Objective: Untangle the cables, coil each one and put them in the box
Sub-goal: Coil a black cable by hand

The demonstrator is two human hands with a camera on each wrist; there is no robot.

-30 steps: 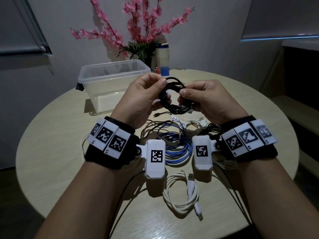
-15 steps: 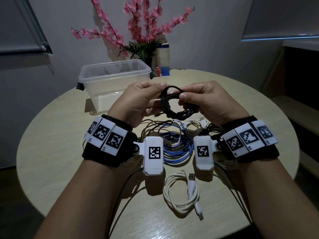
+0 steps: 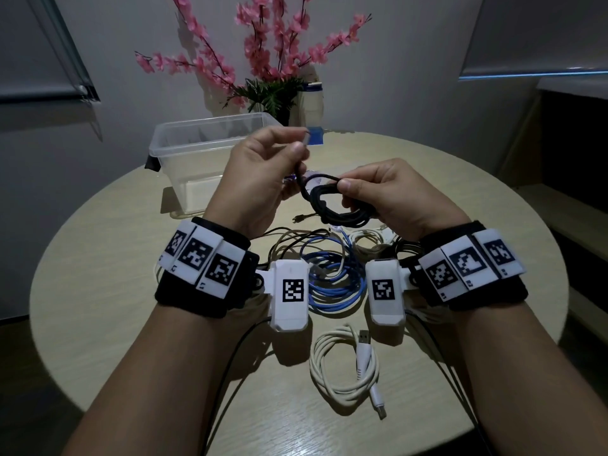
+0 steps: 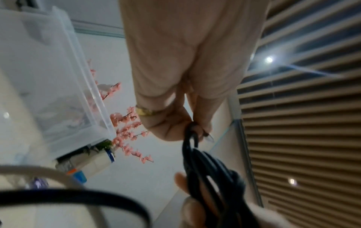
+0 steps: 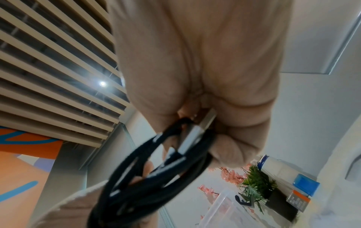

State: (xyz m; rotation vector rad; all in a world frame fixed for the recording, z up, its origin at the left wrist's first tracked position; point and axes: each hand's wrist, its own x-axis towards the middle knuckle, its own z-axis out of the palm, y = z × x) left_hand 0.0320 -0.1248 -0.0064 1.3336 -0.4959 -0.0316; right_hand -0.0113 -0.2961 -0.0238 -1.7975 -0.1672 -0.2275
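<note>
- The left hand [image 3: 260, 179] is raised above the desk [image 3: 98, 291], thumb and fingers pinching the free end of the black cable [image 3: 339, 205]; a small pale plug tip sticks up past the fingertips.
- From that pinch the cable runs down and right into a small coil held by the right hand [image 3: 394, 199].
- The right hand's thumb presses on top of the coil and its fingers curl beneath, so the loops hang between the two hands, off the desk.
- In the right wrist view the black loops [image 5: 156, 169] cross the frame with a silvery plug lying against them; the picture is blurred.
- In the left wrist view a ring [image 4: 145, 111] shows on one finger of the left hand.
- The clear plastic box [image 3: 210, 153] stands on the far left of the desk, beyond the left hand, lid off. Through its wall in the left wrist view something pale lies inside, too blurred to name.
- Under the wrists lies a heap of loose cables: a blue cable [image 3: 335, 284] in the middle, with thin dark and beige leads tangled round it.
- A white USB cable [image 3: 345, 366] lies coiled by itself near the front edge, apart from the heap.
- At the far edge stands a pot of pink blossom branches [image 3: 273, 51], and just right of it a white bottle [image 3: 311, 103].
</note>
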